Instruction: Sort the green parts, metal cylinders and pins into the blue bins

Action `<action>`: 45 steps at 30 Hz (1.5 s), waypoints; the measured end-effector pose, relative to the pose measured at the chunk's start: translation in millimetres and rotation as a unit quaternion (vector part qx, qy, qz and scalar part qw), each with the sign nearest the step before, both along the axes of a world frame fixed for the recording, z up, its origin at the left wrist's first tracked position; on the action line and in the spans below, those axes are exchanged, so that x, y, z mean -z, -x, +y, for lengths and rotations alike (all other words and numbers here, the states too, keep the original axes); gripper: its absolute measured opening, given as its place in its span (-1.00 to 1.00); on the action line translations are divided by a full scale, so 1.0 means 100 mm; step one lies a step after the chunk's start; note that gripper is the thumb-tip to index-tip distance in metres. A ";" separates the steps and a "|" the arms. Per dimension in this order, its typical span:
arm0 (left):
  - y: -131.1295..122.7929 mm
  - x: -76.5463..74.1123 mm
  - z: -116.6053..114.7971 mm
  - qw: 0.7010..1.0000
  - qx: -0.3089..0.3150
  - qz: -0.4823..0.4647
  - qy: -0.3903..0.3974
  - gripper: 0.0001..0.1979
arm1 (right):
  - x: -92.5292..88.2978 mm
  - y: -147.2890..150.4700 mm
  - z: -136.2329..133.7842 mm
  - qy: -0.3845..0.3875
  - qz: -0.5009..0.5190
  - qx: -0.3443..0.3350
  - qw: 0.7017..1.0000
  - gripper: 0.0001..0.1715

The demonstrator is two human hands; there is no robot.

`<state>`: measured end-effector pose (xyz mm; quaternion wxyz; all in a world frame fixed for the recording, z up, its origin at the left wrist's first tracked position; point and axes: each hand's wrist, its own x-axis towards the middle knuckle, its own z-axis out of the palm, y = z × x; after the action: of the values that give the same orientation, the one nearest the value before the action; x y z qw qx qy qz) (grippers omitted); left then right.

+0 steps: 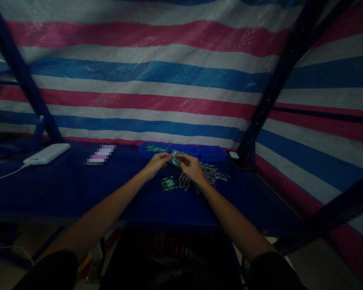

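the small green piece (176, 160) is in the air just above the table (78, 189), pinched between both hands. its long axis seems to run from 9 to 3 o'clock, from one hand to the other. the left hand (159, 162) closes its fingertips on the 9 o'clock end and the right hand (192, 167) closes on the 3 o'clock end, so both are equally near and touch it. the light is dim and i cannot tell what the piece exactly is. at 6 o'clock from it, on the table, lies a second green piece (168, 183), and just beside that some dark cylinders (184, 182). at 4 o'clock from the right hand spreads a heap of thin wire-legged parts (215, 173). at 12 o'clock, just behind the hands, stand the blue trays (196, 152). far at 9 o'clock lies a white power bank (46, 154).
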<state>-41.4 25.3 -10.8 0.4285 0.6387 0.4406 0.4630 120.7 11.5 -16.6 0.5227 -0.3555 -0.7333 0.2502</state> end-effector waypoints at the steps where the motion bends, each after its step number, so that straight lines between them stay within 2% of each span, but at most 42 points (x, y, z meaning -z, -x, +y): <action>1: 0.01 -0.01 0.00 1.000 -0.007 -0.001 -0.024 -0.72 | 0.00 0.01 0.00 0.002 -0.001 -0.002 1.000 -0.62; 3: 0.01 -0.05 -0.03 0.993 -0.045 0.024 -0.103 -0.77 | -0.01 0.01 -0.01 0.001 0.004 -0.001 1.000 -0.70; 5: 0.00 -0.09 -0.07 0.972 -0.083 0.084 -0.205 -0.82 | -0.04 0.01 0.00 0.008 0.015 0.020 1.000 -0.79; 7: -0.01 -0.11 -0.12 0.943 -0.091 0.144 -0.285 -0.86 | -0.05 0.00 0.02 0.050 0.042 0.066 0.996 -0.63; 9: -0.03 -0.11 -0.16 0.927 -0.076 0.177 -0.321 -0.86 | -0.05 -0.01 0.06 0.115 0.068 0.099 0.986 -0.47; 12: -0.07 -0.04 -0.17 0.917 -0.054 0.209 -0.334 -0.87 | -0.01 -0.04 0.12 0.152 0.076 0.074 0.983 -0.51; 14: -0.09 0.02 -0.14 0.919 -0.052 0.225 -0.321 -0.88 | 0.01 -0.05 0.13 0.115 0.071 0.050 0.990 -0.62; 16: -0.11 0.06 -0.11 0.940 -0.059 0.207 -0.266 -0.83 | 0.02 -0.05 0.12 0.056 0.042 0.056 0.996 -0.69; 18: -0.12 0.06 -0.08 0.973 -0.071 0.146 -0.164 -0.69 | 0.01 -0.04 0.08 -0.002 -0.020 0.073 0.997 -0.71; 20: -0.11 0.05 -0.05 0.991 -0.100 0.068 -0.059 -0.58 | -0.01 -0.02 0.02 -0.042 -0.073 0.082 0.993 -0.69; 22: -0.09 0.03 -0.03 0.993 -0.116 0.004 0.008 -0.62 | -0.03 -0.01 -0.01 -0.057 -0.093 0.084 0.991 -0.65; 25: -0.03 0.01 0.01 0.996 -0.075 -0.034 0.040 -0.75 | -0.03 -0.01 -0.03 -0.041 -0.102 0.072 0.991 -0.62; 27: 0.00 0.02 0.02 0.998 -0.057 -0.015 -0.013 -0.78 | -0.03 0.00 -0.01 -0.010 -0.090 0.057 0.994 -0.67; 29: 0.02 0.01 0.01 0.988 -0.063 0.047 -0.133 -0.80 | -0.01 0.00 0.02 0.042 -0.053 0.039 0.997 -0.75; 32: 0.00 -0.01 -0.06 0.943 -0.055 0.156 -0.288 -0.80 | 0.01 0.00 0.07 0.150 0.040 0.021 0.988 -0.59; 34: -0.03 -0.03 -0.10 0.925 -0.047 0.190 -0.325 -0.76 | 0.02 -0.01 0.10 0.189 0.070 0.031 0.979 -0.50; 35: -0.04 -0.03 -0.11 0.923 -0.046 0.195 -0.328 -0.76 | 0.02 -0.02 0.11 0.184 0.064 0.041 0.980 -0.50; 38: -0.06 -0.02 -0.10 0.947 -0.055 0.167 -0.270 -0.80 | 0.00 -0.05 0.10 0.095 -0.011 0.073 0.993 -0.53; 39: -0.07 -0.01 -0.09 0.964 -0.055 0.141 -0.221 -0.81 | -0.01 -0.05 0.08 0.054 -0.040 0.083 0.994 -0.53; 41: -0.06 0.00 -0.06 0.993 -0.045 0.068 -0.087 -0.68 | -0.03 -0.05 0.03 -0.014 -0.099 0.090 0.991 -0.57; 43: -0.04 -0.01 -0.04 0.998 -0.032 -0.001 0.045 -0.51 | -0.04 -0.03 -0.02 -0.058 -0.143 0.076 0.985 -0.65; 45: -0.01 -0.04 -0.03 0.988 -0.021 -0.054 0.140 -0.46 | -0.04 -0.02 -0.04 -0.082 -0.172 0.067 0.979 -0.70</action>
<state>-40.7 22.1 -6.6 0.5268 0.5369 0.4905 0.4400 123.0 7.2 -12.8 0.4316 -0.3976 -0.8048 0.0891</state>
